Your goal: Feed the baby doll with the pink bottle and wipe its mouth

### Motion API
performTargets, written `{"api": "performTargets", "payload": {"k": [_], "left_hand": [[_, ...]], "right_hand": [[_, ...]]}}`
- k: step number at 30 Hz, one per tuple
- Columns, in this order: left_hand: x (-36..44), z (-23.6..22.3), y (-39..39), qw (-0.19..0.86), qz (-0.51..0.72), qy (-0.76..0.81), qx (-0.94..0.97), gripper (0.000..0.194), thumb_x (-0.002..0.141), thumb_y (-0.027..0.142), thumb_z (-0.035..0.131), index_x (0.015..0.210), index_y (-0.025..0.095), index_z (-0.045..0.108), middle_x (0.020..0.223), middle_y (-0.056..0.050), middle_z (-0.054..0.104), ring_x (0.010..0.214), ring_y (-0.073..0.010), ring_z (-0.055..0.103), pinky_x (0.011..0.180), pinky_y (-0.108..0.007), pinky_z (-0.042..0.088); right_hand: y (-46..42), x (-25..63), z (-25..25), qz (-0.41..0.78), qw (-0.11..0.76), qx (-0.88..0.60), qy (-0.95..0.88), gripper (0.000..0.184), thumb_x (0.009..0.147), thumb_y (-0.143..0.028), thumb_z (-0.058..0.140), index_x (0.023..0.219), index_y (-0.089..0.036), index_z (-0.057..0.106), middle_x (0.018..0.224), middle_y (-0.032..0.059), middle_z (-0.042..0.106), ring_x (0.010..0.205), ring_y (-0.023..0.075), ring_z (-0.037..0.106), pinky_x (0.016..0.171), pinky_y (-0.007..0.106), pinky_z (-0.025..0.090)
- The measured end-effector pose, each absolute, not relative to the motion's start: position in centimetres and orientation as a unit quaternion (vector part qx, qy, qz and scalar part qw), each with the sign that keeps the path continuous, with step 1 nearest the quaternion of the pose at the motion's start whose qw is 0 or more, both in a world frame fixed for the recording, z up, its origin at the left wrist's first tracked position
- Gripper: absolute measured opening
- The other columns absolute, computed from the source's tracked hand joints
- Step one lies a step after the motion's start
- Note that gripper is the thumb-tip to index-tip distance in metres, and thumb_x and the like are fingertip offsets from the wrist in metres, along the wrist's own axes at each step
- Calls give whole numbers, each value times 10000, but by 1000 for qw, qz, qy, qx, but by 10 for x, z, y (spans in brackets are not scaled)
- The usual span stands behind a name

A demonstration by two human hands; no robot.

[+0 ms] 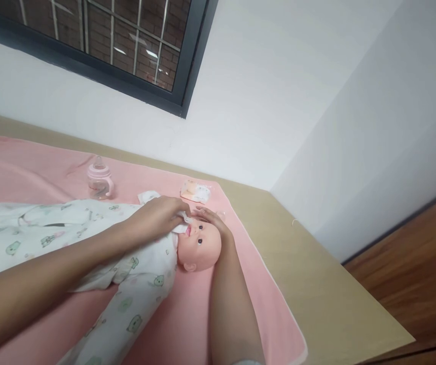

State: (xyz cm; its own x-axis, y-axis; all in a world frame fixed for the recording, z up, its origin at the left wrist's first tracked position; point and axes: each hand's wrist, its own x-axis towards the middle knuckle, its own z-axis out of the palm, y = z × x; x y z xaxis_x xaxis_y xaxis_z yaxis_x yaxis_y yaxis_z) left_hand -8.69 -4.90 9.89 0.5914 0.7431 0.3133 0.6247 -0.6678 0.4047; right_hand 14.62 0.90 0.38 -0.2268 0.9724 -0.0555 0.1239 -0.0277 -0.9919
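A baby doll [206,248] lies on its back on a pink blanket [187,314], head towards the right, dressed in a white outfit [142,274] with green animal prints. My left hand [165,213] reaches across the doll's chest, its fingers closed on a white tissue [181,227] that touches the doll's face beside the mouth. Against the far side and top of the doll's head rests my right hand [216,220], fingers stretched out and palm towards the head. Part of the doll's far cheek is hidden behind my hands.
A pink-lidded baby bottle [99,180] stands upright on the blanket beyond the doll's body. Just past the hands lies a small orange and white packet [195,191]. The blanket covers a beige tabletop [317,284] against a white wall, below a dark-framed window [182,76].
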Motion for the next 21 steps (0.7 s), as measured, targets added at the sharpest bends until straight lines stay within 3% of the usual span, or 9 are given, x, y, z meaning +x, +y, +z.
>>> {"api": "performTargets", "payload": {"k": [7,14,21], "left_hand": [[-87,97,-50,193,267,331,884,254,754,181,476,869,212,701,947,-21,719,870,-214,642,756,-275,449],[-81,92,-54,193,268,332,883,217,797,200,490,862,206,696,917,-14,717,865,-214,646,746,-279,447],[-80,94,-58,163,255,364,881,258,791,157,463,903,203,690,977,-23,702,913,-233,634,746,-298,442]], "right_hand": [[8,146,4,538,402,-482,-563,701,682,-548,704,1266,-188,557,1190,142,652,1204,262,572,1091,442,370],[7,146,7,536,399,-485,-565,606,713,-503,692,1228,-203,583,1210,125,644,1297,257,492,1109,441,354],[6,146,7,548,397,-482,-557,669,700,-497,701,1278,-199,542,1202,135,650,1217,259,565,1087,443,385]]}}
